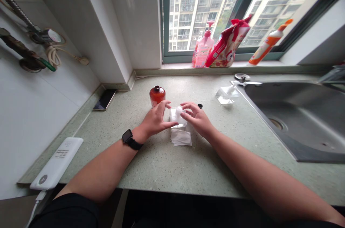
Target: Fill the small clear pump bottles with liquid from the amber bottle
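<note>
Between my hands stands a clear square-sided container (174, 113), with a translucent whitish piece (179, 112) at its top whose kind I cannot make out. My left hand (156, 119), wearing a black watch, is on its left side with thumb and fingers apart. On the opposite side my right hand (198, 120) has its fingers spread and slightly curved, close to the whitish piece. Neither hand visibly grips it. A folded white tissue (181, 137) lies just in front. Behind my left hand is an uncapped amber bottle (157, 95). A small black cap (199, 106) rests beyond my right hand.
A clear pump bottle (228, 94) lies tilted beside the steel sink (296, 154). On the windowsill are a pink pump bottle (202, 50), a red bag (229, 46) and an orange bottle (265, 48). A phone (105, 99) and white power bank (58, 163) lie left.
</note>
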A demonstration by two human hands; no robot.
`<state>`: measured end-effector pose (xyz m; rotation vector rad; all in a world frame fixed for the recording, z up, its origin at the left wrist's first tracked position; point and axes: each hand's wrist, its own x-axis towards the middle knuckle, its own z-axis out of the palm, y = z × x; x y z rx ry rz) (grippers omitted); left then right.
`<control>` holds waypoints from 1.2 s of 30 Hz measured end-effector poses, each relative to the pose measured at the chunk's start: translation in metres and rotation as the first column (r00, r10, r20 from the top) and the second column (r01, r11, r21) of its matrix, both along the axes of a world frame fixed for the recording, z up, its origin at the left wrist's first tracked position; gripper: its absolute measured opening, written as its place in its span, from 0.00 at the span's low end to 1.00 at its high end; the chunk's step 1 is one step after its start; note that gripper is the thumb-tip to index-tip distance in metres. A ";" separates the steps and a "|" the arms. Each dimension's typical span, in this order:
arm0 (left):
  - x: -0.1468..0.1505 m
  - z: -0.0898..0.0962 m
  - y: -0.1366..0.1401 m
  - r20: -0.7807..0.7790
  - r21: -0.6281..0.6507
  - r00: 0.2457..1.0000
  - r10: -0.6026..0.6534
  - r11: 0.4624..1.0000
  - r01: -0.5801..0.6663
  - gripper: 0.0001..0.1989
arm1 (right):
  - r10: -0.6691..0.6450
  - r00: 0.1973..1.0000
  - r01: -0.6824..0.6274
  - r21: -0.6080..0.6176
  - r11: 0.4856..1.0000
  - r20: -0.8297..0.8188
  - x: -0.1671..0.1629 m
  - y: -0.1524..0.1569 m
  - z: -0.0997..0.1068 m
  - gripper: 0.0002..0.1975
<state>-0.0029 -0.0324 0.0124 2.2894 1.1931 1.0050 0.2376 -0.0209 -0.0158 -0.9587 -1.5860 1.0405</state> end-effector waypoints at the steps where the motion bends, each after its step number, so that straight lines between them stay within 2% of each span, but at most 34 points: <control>1: 0.000 0.000 0.000 0.005 -0.002 1.000 -0.003 1.000 0.003 0.42 | 0.016 1.000 -0.016 0.018 1.000 0.017 -0.001 -0.001 0.001 0.19; 7: 0.000 -0.002 0.002 0.022 -0.016 1.000 -0.017 1.000 0.018 0.41 | 0.037 0.993 -0.047 0.087 0.995 0.113 -0.013 0.001 0.003 0.19; 11: -0.001 -0.003 0.002 0.020 -0.011 1.000 -0.020 1.000 0.021 0.42 | -0.023 0.998 0.022 0.026 0.999 0.063 -0.011 0.002 0.001 0.23; 14: -0.002 -0.005 0.002 0.006 -0.002 1.000 -0.014 1.000 0.014 0.42 | -0.057 0.998 0.057 -0.006 0.998 0.012 -0.001 0.001 0.000 0.21; 18: -0.002 -0.005 0.002 -0.006 0.001 1.000 -0.010 1.000 0.010 0.42 | -0.018 1.000 0.018 -0.006 1.000 0.009 0.006 -0.001 0.000 0.18; 22: -0.001 -0.003 0.002 -0.003 -0.012 1.000 -0.012 1.000 0.012 0.42 | 0.032 0.999 -0.032 0.020 0.999 0.027 -0.005 0.000 -0.001 0.21; 26: -0.001 -0.002 0.002 -0.001 -0.023 1.000 -0.015 1.000 0.015 0.41 | 0.010 0.997 -0.015 0.058 0.998 0.078 -0.016 0.002 0.000 0.21; 31: -0.002 -0.003 0.001 0.001 -0.020 1.000 -0.010 1.000 0.010 0.42 | -0.045 0.999 0.044 0.039 0.998 0.022 -0.001 0.005 0.000 0.21; 36: -0.002 -0.003 0.002 0.001 -0.019 1.000 -0.009 1.000 0.009 0.43 | 0.032 0.999 -0.032 0.066 0.997 0.002 0.009 0.006 -0.002 0.18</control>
